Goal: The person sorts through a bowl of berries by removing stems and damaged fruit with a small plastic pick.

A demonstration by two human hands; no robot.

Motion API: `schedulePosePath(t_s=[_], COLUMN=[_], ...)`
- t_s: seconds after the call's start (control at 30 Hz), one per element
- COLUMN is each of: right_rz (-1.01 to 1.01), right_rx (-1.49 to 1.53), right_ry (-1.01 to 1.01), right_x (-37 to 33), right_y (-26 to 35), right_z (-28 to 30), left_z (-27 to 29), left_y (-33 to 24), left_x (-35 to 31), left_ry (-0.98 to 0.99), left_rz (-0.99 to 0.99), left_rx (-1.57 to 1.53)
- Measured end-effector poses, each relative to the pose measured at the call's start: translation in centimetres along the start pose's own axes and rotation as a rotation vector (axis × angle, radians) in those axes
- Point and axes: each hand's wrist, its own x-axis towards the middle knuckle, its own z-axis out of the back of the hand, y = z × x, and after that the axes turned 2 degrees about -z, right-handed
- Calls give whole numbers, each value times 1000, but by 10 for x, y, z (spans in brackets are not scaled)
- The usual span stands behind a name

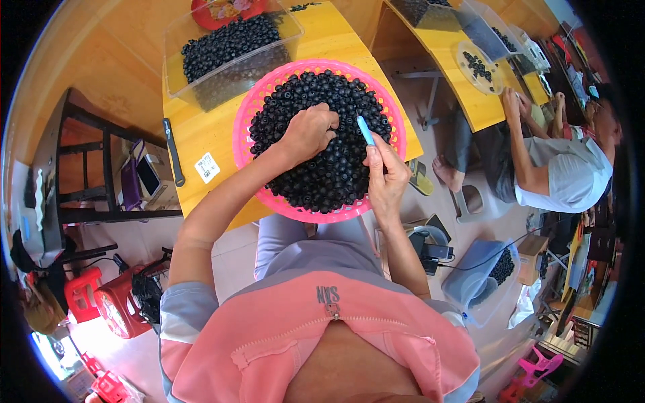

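A pink plastic basket (245, 161) with a slotted rim is heaped with small, round, dark beads or berries (322, 178); I cannot tell which. Over the heap, my left hand (311, 134) is closed, fingers curled down and pressed together among the dark pieces. Whatever may be between those fingertips is hidden. At the basket's right side, my right hand (388, 176) grips a slim light-blue tool (365, 130) with a narrow tip pointing up and left over the pieces. Its exact kind does not show.
The basket overhangs the near edge of a yellow table (222, 138). Behind it stands a clear bin (218, 91) of dark pieces beside a red bowl (228, 15). A black strap-like strip (173, 153) lies left. Another person (557, 164) sits right, at a second table (440, 50).
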Motion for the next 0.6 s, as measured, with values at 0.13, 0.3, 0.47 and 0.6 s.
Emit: schedulePosePath(t_s=[0.13, 0.3, 0.47, 0.6], right_rz=[7, 67, 158, 167], right_rx=[-19, -77, -153, -171], right_ry=[-4, 58, 103, 104], right_x=[0, 1, 1, 0], right_y=[0, 3, 5, 5], right_z=[1, 2, 1, 0], left_z=[9, 46, 44, 35], left_y=[4, -7, -9, -10], left_x=[-1, -8, -21, -23], left_ry=[4, 13, -74, -106], left_rz=[57, 455, 467, 460], left_rx=[-157, -1121, -1499, -1527])
